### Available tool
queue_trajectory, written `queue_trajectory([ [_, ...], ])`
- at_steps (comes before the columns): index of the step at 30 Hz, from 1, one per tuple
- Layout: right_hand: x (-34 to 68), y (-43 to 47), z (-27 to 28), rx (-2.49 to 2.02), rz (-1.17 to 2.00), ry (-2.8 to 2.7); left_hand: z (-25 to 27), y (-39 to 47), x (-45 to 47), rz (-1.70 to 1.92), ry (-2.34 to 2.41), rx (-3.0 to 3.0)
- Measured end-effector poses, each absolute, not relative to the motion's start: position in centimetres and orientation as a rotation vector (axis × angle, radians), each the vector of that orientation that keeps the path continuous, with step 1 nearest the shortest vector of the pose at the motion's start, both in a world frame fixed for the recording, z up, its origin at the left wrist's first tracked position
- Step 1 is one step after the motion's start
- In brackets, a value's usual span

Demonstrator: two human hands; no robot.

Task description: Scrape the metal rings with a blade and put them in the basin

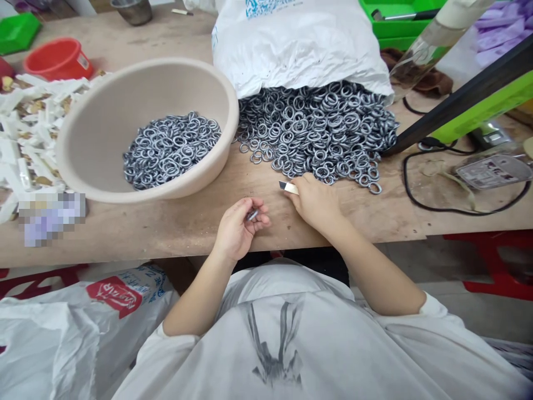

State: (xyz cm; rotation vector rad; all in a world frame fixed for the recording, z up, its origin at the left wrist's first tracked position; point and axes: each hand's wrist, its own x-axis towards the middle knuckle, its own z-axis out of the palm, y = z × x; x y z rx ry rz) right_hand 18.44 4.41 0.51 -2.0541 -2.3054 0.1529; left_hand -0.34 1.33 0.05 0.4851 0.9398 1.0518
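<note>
My left hand (pixel 241 228) is closed with its fingers curled round a small grey ring (pixel 252 215), just above the table. To its right, my right hand (pixel 314 201) grips a craft knife (pixel 288 188) with a pale handle; its short dark blade points left. Just beyond that hand spreads a big pile of grey rings (pixel 320 130), spilling from the mouth of a white sack (pixel 300 50). At the left stands a wide beige basin (pixel 147 72) with many more grey rings (pixel 172 150) inside.
White strips (pixel 29 133) are heaped at the far left, near a red bowl (pixel 58 58). A metal cup (pixel 132 11) stands at the back. On the right are a slanted black and green bar (pixel 462 97), a looped black cable (pixel 449 211), a clear bottle (pixel 493 171) and a green crate (pixel 400 25).
</note>
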Motion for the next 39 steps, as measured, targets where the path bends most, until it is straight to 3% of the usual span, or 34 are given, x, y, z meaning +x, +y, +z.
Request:
queue_trajectory([
  [6, 18.7, 5.1, 0.9, -2.004, 0.270, -2.344, 0.2, 1.2, -0.4, 1.004, 0.951, 0.535],
  [12, 17.1, 2.4, 1.3, -1.202, 1.274, -1.596, -0.3, 0.2, 1.7, 1.084, 0.984, 0.833],
  [14, 16.1, 0.8, 1.2, -1.063, 1.446, -1.356, -0.3, -0.2, 2.5, 1.128, 0.980, 0.912],
  [21, 16.2, -0.3, 1.2, -1.045, 1.152, -1.484, -0.2, -0.8, 2.4, 1.067, 0.936, 0.993],
  [29, 15.9, 0.4, 0.5, -1.099, 1.316, -1.349, -0.8, -1.2, 2.8, 1.074, 0.889, 0.793],
  [35, 18.0, 0.0, 1.4, -1.177, 0.856, -1.890, 0.7, -0.9, 2.8, 1.086, 0.872, 0.687],
  [39, 18.1, -0.9, 1.7, -1.151, 0.710, -2.040, 1.0, -0.9, 3.0, 1.077, 0.880, 0.633],
])
